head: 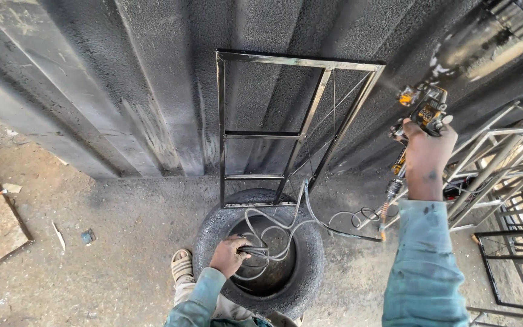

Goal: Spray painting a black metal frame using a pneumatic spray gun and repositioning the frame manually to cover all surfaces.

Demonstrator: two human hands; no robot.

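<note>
The spray gun (422, 112) sits high on the right of the view, its body running roughly up and down, with the nozzle end aimed up and to the left toward the black corrugated wall (152, 91) and the metal frame (286, 127). The right hand (426, 158) is closed around the gun's grip from behind, knuckles toward the camera, the arm stretched forward and upward in a teal sleeve (422, 266) spotted with dark paint. A hose (310, 221) drops from the base of the gun and trails across the ground to the left. The left hand (228, 255) is held low, near the person's body, fingers clenched on a bundle of that hose's loops, over the opening of a paint-crusted tyre (210, 233) lying flat on the ground. The frame stands upright on the tyre's far rim, leaning against the wall. A sandalled foot (181, 264) rests just left of the tyre. More metal frames (509, 175) are stacked at the right.
</note>
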